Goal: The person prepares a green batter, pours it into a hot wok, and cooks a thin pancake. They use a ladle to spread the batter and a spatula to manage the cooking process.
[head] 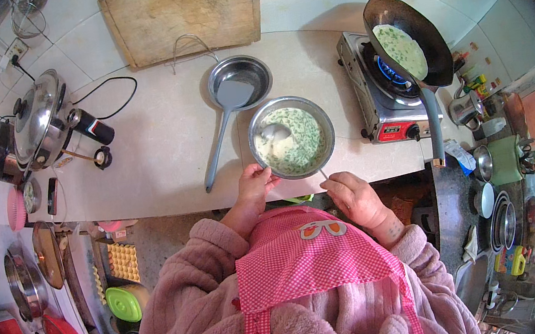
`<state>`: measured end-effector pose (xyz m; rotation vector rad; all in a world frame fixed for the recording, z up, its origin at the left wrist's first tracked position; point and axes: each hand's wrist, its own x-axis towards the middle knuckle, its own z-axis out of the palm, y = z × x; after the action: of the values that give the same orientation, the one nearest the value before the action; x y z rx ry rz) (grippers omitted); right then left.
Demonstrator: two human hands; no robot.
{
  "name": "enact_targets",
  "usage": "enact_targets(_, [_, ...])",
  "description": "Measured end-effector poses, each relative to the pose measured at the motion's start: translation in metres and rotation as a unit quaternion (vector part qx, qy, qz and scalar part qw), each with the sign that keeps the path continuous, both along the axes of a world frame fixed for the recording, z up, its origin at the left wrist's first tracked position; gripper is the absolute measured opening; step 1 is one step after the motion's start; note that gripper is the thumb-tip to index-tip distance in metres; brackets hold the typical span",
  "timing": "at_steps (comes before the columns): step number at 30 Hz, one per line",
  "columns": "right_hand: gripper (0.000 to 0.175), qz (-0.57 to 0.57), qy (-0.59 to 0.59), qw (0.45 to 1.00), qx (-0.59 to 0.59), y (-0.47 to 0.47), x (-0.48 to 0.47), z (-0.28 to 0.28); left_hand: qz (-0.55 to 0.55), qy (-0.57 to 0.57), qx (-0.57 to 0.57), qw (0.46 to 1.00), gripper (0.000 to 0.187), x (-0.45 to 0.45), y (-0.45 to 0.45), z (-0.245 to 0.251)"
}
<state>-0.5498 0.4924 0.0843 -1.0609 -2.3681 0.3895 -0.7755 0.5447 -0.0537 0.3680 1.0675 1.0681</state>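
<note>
A metal bowl [329, 138] of pale batter with chopped green bits stands near the counter's front edge. My left hand [255, 184] grips its rim at the lower left. In my right hand [352, 194] is the thin handle of a metal ladle [275, 133], whose head lies partly sunk in the batter at the bowl's left. Behind, a grey spatula [235, 94] rests across a smaller metal bowl [258, 66]. To the right, a dark frying pan [432, 51] with a green-flecked pancake [401, 49] sits over a lit gas stove [387, 115], its handle jutting towards me.
A wooden board [184, 15] leans on the tiled wall, with a wire rack [190, 43] before it. At left are a lidded electric pot [41, 125], a dark flask [91, 127] and a phone [52, 196]. Stacked metal bowls [502, 222] stand on the right counter.
</note>
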Motion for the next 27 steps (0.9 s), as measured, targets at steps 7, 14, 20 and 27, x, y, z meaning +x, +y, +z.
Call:
enact_targets(7, [0.031,-0.021,-0.074,0.994,0.083,0.023,-0.004,-0.012,0.000,0.008,-0.007,1.000,0.010,0.000,0.000,0.001])
enact_targets(14, [0.027,0.000,-0.094,0.993,0.067,0.024,-0.012,-0.022,-0.005,0.007,0.002,1.000,0.012,-0.001,-0.001,-0.001])
enact_targets(20, [0.022,-0.053,-0.005,0.998,-0.028,0.014,-0.016,-0.009,0.000,-0.008,0.004,1.000,0.011,-0.001,-0.001,0.002])
enact_targets(27, [0.028,-0.246,0.354,0.831,-0.350,0.027,0.000,-0.022,-0.018,0.001,0.011,1.000,0.010,-0.003,0.001,-0.007])
